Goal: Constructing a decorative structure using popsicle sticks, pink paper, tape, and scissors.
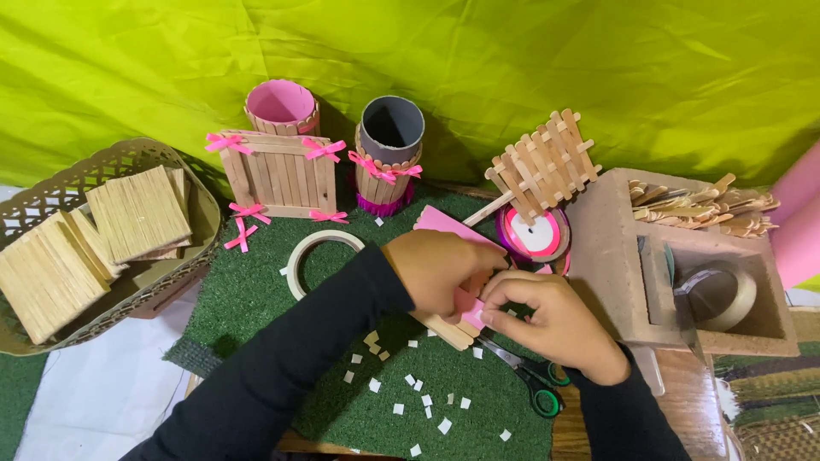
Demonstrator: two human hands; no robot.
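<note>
Pinching pink card (444, 224) — left hand (440, 269), right hand (547, 316) — scissors (530, 376) near.

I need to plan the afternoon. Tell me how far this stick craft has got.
Done, by the look of it: two stick-clad cups, a pink one and a grey one, plus a bowed stick panel at the back. In hand: the left hand and right hand press a pink sheet on a stick panel. Left: bare stick squares wait in the basket.
</note>
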